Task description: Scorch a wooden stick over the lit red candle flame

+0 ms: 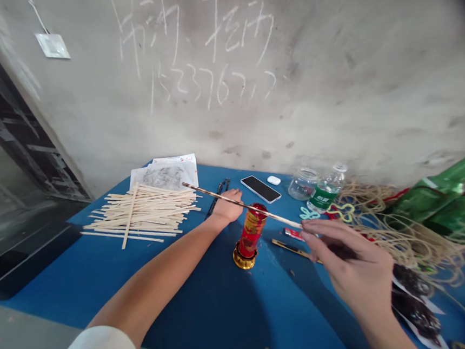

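Note:
In my right hand (pixel 348 265), a thin wooden stick (pixel 279 217) is pinched at its pale near end. Dark scorch marks run along its far part, which slants up to the left, across the top of a red candle (pixel 251 238) on a gold base. No flame can be made out. My left hand (pixel 228 207) is behind and left of the candle, its back turned up and its fingertips hidden. Beside it lie several blackened sticks (pixel 217 197). A red lighter (pixel 293 234) and another partly dark stick (pixel 291 248) lie right of the candle.
A pile of pale sticks (pixel 146 212) lies at left before printed papers (pixel 167 172). Behind are a phone (pixel 260 189), a white case (pixel 273 180), a glass jar (pixel 301 183) and a water bottle (pixel 325 191). Tangled cord (pixel 408 229) and green bottles (pixel 441 189) crowd the right.

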The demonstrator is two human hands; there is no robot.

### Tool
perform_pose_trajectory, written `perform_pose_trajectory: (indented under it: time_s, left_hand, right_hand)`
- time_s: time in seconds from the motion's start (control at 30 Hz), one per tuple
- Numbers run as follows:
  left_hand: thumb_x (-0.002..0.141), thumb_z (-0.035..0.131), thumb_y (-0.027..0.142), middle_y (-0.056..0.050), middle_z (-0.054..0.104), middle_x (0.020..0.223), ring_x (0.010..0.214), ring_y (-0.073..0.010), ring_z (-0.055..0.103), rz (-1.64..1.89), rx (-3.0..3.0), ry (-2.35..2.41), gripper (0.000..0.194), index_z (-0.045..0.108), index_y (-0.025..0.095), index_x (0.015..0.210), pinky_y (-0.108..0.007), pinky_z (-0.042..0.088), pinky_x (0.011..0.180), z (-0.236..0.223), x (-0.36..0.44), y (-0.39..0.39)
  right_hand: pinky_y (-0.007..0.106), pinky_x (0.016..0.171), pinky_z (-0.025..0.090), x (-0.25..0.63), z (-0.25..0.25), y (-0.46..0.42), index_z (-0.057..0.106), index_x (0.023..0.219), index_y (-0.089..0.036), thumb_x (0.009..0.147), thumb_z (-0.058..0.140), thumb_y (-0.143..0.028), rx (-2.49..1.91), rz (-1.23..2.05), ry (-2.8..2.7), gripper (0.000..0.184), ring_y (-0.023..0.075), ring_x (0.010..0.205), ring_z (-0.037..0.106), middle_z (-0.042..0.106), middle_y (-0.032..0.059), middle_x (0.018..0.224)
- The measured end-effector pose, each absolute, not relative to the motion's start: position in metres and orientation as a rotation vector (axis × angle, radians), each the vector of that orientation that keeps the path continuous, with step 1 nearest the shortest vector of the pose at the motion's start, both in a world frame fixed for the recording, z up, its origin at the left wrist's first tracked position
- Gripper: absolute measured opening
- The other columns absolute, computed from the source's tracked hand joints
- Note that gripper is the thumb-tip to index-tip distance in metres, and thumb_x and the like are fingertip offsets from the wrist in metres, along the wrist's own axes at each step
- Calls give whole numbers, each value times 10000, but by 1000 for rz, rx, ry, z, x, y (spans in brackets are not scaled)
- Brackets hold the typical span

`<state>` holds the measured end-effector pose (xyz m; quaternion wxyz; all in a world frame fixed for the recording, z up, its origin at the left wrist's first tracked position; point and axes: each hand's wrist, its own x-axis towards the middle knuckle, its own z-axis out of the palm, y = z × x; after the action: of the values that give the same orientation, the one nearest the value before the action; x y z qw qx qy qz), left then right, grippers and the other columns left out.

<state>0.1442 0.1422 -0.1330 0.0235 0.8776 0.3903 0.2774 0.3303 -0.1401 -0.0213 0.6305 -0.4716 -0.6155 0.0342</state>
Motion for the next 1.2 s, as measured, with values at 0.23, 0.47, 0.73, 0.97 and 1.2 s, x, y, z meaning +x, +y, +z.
perform_pose_trajectory:
  time_s: [0.23, 0.47, 0.73, 0.97, 1.2]
  left_hand:
    - [1054, 593, 174, -231, 737, 1525, 1488, -328, 677, 828, 2740, 1216, 410, 766, 75, 1412, -480, 497, 1325, -135, 145, 145]
    - [1085, 750, 368, -147, 703, 1521, 1397, -326, 689, 762, 2760, 1210, 391, 718, 179, 1426, -600, 583, 1184, -135, 143, 148]
    - [1082, 751, 399, -143, 680, 1519, 1347, -322, 693, 693, 2771, 1196, 425, 694, 191, 1448, -577, 609, 1134, -129, 143, 147]
    - [1080, 753, 399, -144, 681, 1520, 1355, -325, 691, 657, 2752, 1218, 431, 693, 188, 1450, -583, 604, 1140, -126, 143, 144]
    - [1082, 753, 384, -143, 684, 1520, 1357, -323, 693, 664, 2740, 1235, 413, 700, 187, 1441, -581, 606, 1142, -121, 143, 139]
  right_hand:
    - [244, 520, 635, 330, -21, -140, 904, 1008, -323, 944, 877, -198, -1082, 86, -1437, 142, 122, 619, 741, 873, 16, 1067]
    - [230, 523, 645, 330, -20, -141, 906, 1042, -347, 961, 853, -183, -1050, 93, -1455, 190, 144, 698, 775, 877, 15, 1074]
    - [251, 506, 626, 329, -22, -141, 904, 1042, -334, 964, 855, -188, -1064, 132, -1462, 173, 104, 568, 707, 872, 18, 1089]
    - [252, 508, 618, 329, -23, -140, 903, 1031, -309, 967, 855, -194, -1072, 146, -1443, 140, 98, 545, 691, 876, 31, 1081]
    - [267, 510, 619, 330, -23, -140, 908, 1033, -310, 978, 843, -190, -1070, 151, -1457, 147, 103, 544, 687, 875, 43, 1096]
